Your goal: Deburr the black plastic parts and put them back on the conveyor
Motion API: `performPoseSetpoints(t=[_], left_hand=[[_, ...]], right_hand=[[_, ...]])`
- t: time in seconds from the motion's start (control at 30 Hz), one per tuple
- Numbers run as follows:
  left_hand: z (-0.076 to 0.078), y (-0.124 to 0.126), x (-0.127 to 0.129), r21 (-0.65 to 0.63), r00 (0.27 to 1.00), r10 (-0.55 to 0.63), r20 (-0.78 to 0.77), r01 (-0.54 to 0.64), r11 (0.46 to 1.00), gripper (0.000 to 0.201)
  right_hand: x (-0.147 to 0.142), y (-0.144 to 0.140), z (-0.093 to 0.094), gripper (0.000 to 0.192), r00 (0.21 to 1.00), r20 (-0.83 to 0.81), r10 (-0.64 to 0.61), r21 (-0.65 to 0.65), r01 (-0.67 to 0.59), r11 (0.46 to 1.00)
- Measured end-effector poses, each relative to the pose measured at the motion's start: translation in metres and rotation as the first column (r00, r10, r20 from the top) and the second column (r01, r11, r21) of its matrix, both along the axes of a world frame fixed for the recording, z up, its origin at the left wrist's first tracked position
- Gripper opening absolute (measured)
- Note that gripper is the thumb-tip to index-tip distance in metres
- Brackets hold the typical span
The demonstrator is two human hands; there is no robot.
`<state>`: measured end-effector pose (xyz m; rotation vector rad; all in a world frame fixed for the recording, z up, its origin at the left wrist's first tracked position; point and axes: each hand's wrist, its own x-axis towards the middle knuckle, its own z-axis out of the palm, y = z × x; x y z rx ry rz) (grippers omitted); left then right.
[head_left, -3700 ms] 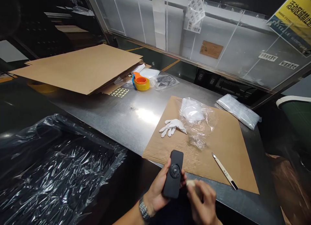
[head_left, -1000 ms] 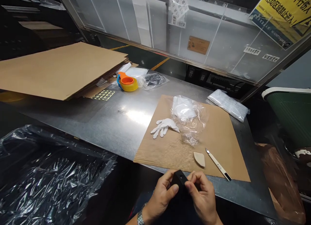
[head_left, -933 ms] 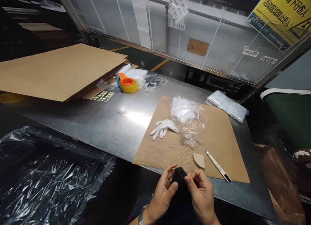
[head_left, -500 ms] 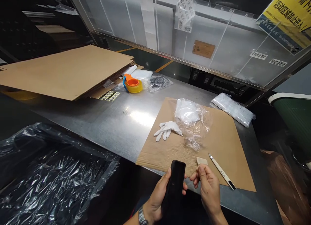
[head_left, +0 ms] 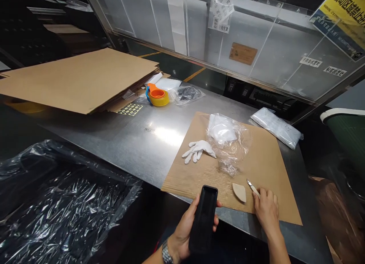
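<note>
Two bare hands worked at the near edge of a steel table [head_left: 137, 142], over a sheet of cardboard [head_left: 265, 165] lying flat on it. Just short of that edge, the left hand [head_left: 185, 233] gripped a long black plastic shell [head_left: 203, 218], fingers wrapped round its sides, hollow face up. Well apart to the right, the right hand [head_left: 266, 210] lay on the cardboard, fingers curled over a slim white craft knife [head_left: 252, 186]. Between shell and knife sat a small beige wedge [head_left: 239, 191], touched by neither hand.

Black oblong casing [head_left: 203, 218], upright, hand-held
</note>
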<state>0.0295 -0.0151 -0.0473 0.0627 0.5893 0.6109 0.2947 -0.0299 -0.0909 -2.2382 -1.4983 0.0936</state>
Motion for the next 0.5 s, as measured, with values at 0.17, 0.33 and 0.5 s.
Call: performPoseSetpoints(t=[0.17,0.33,0.5], left_hand=[[0.002,0.0,-0.001,-0.011,0.999,0.032,0.02,-0.032,0.999,0.057],[0.007,0.009,-0.007,-0.027,0.995,0.097,0.026,-0.096,0.995,0.053],[0.015,0.018,-0.008,0.053,0.96,0.275,-0.042,-0.273,0.96,0.052]], right_hand=[[-0.001,-0.005,0.003,0.049,1.0,-0.016,-0.01,0.004,0.011,1.0],[-0.048,-0.023,0.043,0.034,0.964,-0.248,0.091,-0.025,-0.1,0.995],[-0.111,-0.046,0.084,0.031,0.607,-0.688,0.397,-0.018,-0.561,0.828]])
